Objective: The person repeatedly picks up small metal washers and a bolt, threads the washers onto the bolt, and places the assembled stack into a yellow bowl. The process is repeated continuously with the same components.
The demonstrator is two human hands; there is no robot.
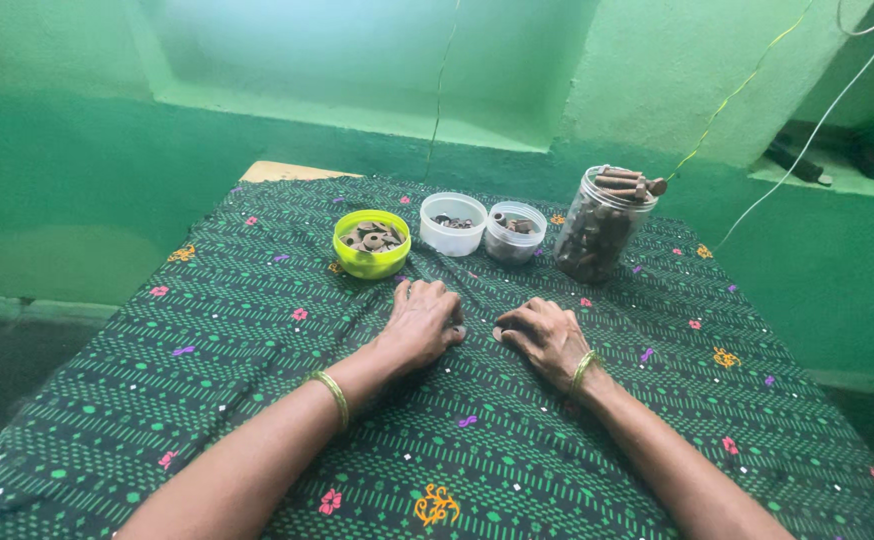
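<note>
Our left hand (423,322): palm down on patterned cloth (257,330), fingers curled, grip unclear. Our right hand (545,335): same, small brown disc (498,333) at fingertips, between hands. At 12 o'clock: yellow-green bowl (371,243), white tub (453,224), clear tub (515,232); each holds few brown pieces. At 1 o'clock: clear jar (605,222), heaped with brown cylinders. We judge sorting barely begun.

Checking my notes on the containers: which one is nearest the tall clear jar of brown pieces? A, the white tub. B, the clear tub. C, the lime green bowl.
B: the clear tub stands right beside the tall jar; the white tub and green bowl sit farther along the row.
</note>
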